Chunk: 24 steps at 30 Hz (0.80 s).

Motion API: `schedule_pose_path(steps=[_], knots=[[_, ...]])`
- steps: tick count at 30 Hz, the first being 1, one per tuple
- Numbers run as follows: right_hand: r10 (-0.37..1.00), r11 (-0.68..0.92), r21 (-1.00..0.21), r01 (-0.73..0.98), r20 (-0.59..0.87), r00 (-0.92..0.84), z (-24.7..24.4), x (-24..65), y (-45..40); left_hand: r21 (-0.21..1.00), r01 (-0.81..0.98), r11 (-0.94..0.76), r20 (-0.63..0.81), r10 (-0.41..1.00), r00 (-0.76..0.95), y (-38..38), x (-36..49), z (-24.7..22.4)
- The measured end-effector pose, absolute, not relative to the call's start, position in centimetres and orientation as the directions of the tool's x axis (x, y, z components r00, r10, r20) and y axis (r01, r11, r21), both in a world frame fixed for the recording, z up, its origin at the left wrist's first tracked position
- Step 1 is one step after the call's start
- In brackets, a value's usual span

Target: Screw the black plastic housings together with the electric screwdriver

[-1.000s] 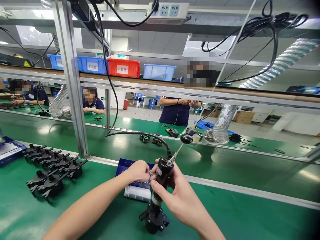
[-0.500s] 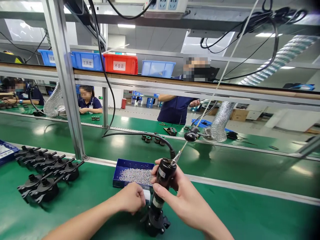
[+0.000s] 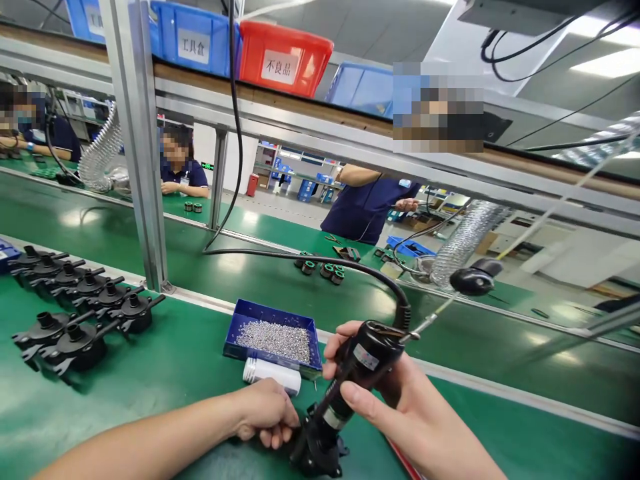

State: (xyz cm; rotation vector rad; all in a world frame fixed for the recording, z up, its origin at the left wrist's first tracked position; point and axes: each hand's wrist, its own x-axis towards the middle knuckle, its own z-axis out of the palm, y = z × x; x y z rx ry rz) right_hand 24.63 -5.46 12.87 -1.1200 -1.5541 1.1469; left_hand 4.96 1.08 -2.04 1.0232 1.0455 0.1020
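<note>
On the green table (image 3: 190, 360), small metal pieces (image 3: 275, 340) are being contained by a blue tray (image 3: 232, 348). Tilted onto a black housing (image 3: 316, 455), a black power tool (image 3: 364, 363) is being grasped by the right hand's (image 3: 405, 410) fingers; beside the housing, the left hand's (image 3: 267, 410) fingers are being curled, any held item hidden.

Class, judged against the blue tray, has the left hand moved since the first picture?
Yes: the left hand, then at the blue tray, is now on its near side, close beside the black housing.
</note>
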Motion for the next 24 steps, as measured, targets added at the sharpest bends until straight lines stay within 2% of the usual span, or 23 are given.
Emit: schedule_pose_path(steps=[5,14,18,21,24], knots=[[0.971,0.154,-0.972,0.177,0.116,-0.211,13.0,24.7,-5.3,0.713,0.308,0.63,-0.67,0.48,0.567,1.2,5.0,-2.1],[0.961,0.212,-0.956,0.2,0.167,-0.221,12.5,24.8,-5.1,0.718,0.297,0.629,-0.625,0.394,0.674,2.2,3.4,-1.2],[0.947,0.239,-0.954,0.182,0.188,-0.26,12.3,24.9,-4.7,0.722,0.208,0.66,-0.592,0.433,0.68,1.8,4.2,-2.8],[0.951,0.253,-0.96,0.123,0.223,-0.215,12.1,23.9,-4.4,0.721,0.213,0.66,-0.589,0.421,0.69,1.5,5.4,-4.3],[0.949,0.311,-0.949,0.047,0.307,-0.074,11.6,22.0,-4.2,0.713,0.238,0.66,-0.607,0.41,0.681,1.7,5.8,-5.0]])
